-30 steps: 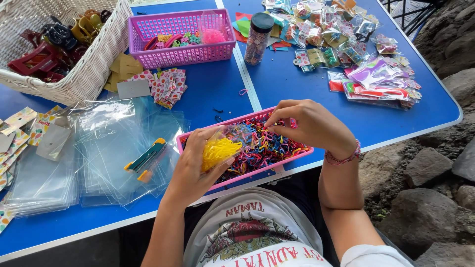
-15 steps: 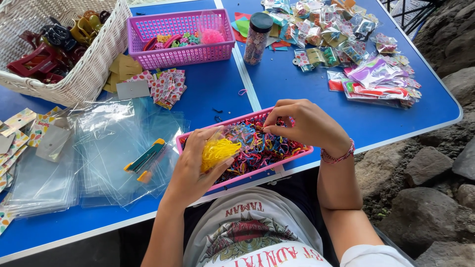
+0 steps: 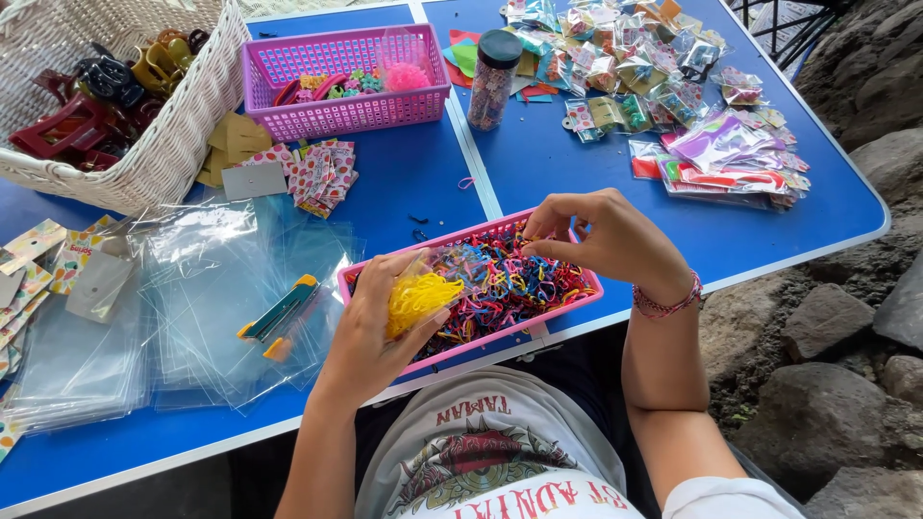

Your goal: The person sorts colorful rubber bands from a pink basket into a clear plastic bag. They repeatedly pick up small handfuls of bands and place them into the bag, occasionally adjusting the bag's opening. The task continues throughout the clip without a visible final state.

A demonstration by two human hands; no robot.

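A pink tray (image 3: 588, 284) full of small coloured rubber bands (image 3: 514, 286) sits at the near edge of the blue table (image 3: 404, 183). My left hand (image 3: 370, 327) holds a clear plastic bag (image 3: 433, 274) with a clump of yellow bands (image 3: 415, 296) inside, over the tray's left end. My right hand (image 3: 606, 235) hovers over the tray's right half, thumb and fingers pinched together above the bands; whether a band is between them is too small to see.
Clear bags (image 3: 192, 288) and a teal-and-orange stapler (image 3: 279, 312) lie left of the tray. A white wicker basket (image 3: 163, 144) of hair claws, a purple basket (image 3: 346, 106), a dark-lidded jar (image 3: 490, 82) and several filled packets (image 3: 673, 96) sit farther back. Rocks lie right of the table.
My right hand has lifted a little from the bands and its fingers have drawn together. The left hand with the bag has stayed in place.
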